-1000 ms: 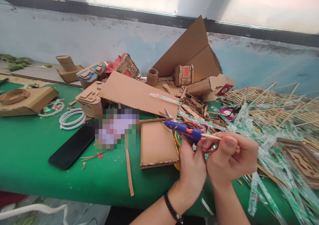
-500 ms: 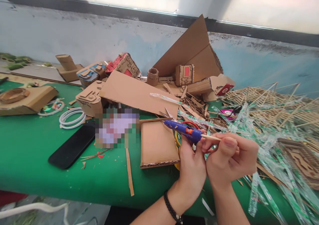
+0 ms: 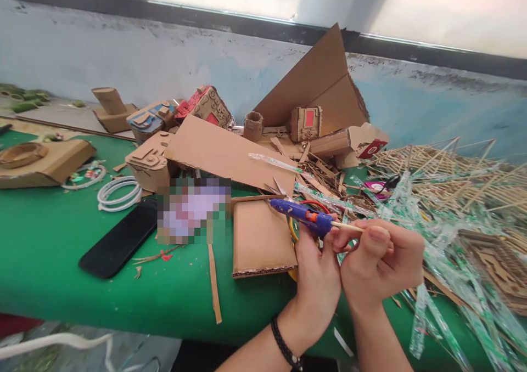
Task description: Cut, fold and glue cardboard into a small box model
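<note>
My left hand (image 3: 317, 276) is closed around a blue hot glue gun (image 3: 294, 212), whose nozzle points left. A thin pale stick (image 3: 345, 226) runs into the back end of the glue gun. My right hand (image 3: 385, 262) pinches that stick between thumb and fingers, its wrist close against my left hand. Below and left of the nozzle lies a flat cardboard box (image 3: 263, 240) with a raised strip along its far edge. Behind the nozzle, pointed metal blades (image 3: 280, 188) show, with red and yellow handles partly hidden by the glue gun and my left hand.
A black phone (image 3: 119, 240), white tubing coils (image 3: 119, 193) and a cardboard strip (image 3: 214, 284) lie to the left. Cardboard models, a long cardboard sheet (image 3: 230, 152) and scraps fill the back. Plastic wrappers (image 3: 448, 262) and thin wooden sticks (image 3: 465, 180) crowd the right.
</note>
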`<action>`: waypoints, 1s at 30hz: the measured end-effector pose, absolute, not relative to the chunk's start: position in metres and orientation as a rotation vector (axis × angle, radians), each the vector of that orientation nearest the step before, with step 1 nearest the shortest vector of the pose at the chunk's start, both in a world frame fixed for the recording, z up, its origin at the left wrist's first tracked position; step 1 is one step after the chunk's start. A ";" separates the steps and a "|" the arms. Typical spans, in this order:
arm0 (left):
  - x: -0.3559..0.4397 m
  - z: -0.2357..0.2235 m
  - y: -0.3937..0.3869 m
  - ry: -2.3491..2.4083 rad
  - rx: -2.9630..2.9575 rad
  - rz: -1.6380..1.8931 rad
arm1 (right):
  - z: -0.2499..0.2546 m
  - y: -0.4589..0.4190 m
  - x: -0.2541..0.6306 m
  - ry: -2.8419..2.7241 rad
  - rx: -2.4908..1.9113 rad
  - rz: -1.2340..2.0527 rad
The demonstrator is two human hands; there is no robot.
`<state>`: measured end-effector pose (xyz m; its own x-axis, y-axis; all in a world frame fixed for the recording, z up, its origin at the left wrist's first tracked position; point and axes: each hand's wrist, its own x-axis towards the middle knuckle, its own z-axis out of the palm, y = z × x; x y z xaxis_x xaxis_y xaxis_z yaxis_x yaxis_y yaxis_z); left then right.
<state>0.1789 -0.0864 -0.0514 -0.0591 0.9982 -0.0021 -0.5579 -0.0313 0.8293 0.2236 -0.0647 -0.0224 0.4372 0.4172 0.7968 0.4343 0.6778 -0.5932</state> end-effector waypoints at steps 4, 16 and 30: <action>0.179 -0.052 -0.087 0.811 0.758 1.488 | -0.023 -0.065 0.224 -1.152 -0.880 -0.009; 0.179 -0.056 -0.086 0.868 0.791 1.485 | -0.025 -0.065 0.224 -1.139 -0.908 -0.007; 0.180 -0.056 -0.085 0.860 0.756 1.500 | -0.027 -0.064 0.228 -1.199 -0.914 -0.032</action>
<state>0.1805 -0.0853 -0.0564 -0.1009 0.9948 -0.0158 -0.5164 -0.0388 0.8555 0.2278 -0.0644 -0.0269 0.4067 0.4304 0.8058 0.4729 0.6555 -0.5888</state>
